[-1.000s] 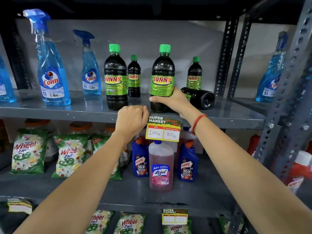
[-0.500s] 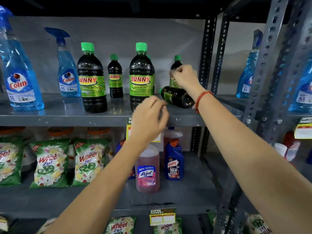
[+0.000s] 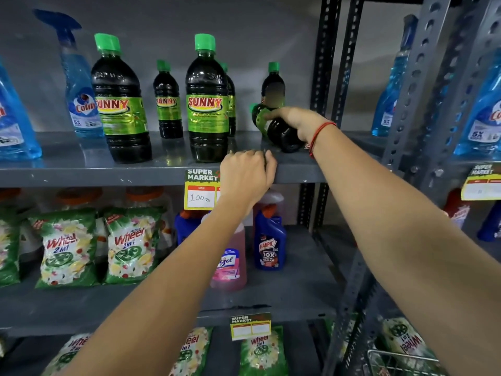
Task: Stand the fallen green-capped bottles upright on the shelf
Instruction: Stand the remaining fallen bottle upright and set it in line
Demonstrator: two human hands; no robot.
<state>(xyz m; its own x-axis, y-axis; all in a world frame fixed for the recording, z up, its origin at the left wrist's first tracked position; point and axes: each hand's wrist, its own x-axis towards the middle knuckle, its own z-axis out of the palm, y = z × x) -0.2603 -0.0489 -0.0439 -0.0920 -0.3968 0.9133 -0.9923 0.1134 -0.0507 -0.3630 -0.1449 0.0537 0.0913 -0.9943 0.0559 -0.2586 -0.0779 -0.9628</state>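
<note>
Half a second ago the right hand (image 3: 294, 122) rested on the small upright bottle (image 3: 273, 84) at the back; now it has dropped and closed around the fallen bottle (image 3: 282, 132), which lies on the shelf (image 3: 162, 173) with its base toward the camera, while the left hand (image 3: 248, 175) has settled half-curled on the shelf edge, holding nothing. The big upright bottles read SUNNY (image 3: 205, 104) (sprays say Colin (image 3: 82, 107)), and the tag (image 3: 199, 189) reads SUPER MARKET, 100 Rs, its right half hidden behind the left hand
</note>
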